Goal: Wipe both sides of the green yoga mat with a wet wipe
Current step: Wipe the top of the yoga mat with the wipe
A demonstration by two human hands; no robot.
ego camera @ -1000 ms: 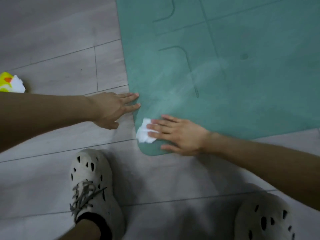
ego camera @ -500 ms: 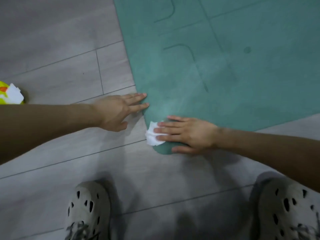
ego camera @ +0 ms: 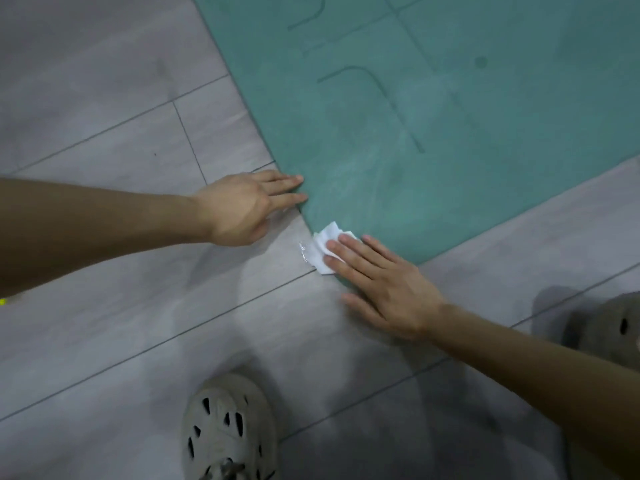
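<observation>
- On the grey plank floor (ego camera: 104, 140) nearest us, we count two pale, hole-punched shoes: a left clog (ego camera: 228, 427) and a right clog (ego camera: 609, 327).
- Further on, the right hand (ego camera: 388, 289) lies flat, fingers straight, pressing one crumpled white wet wipe (ego camera: 320, 249) over the mat's rounded corner.
- The left hand (ego camera: 242, 206), fingers straight and together, touches the mat's side edge.
- Beyond, the matte green yoga mat (ego camera: 433, 116) lies flat, scored with dark lines.

One green yoga mat (ego camera: 450, 116) is lying on the floor (ego camera: 104, 98), one wet wipe (ego camera: 320, 251) is sitting at its corner, and two hands, left hand (ego camera: 242, 206) and right hand (ego camera: 384, 289), plus two shoes (ego camera: 228, 427) (ego camera: 616, 330), are showing.
</observation>
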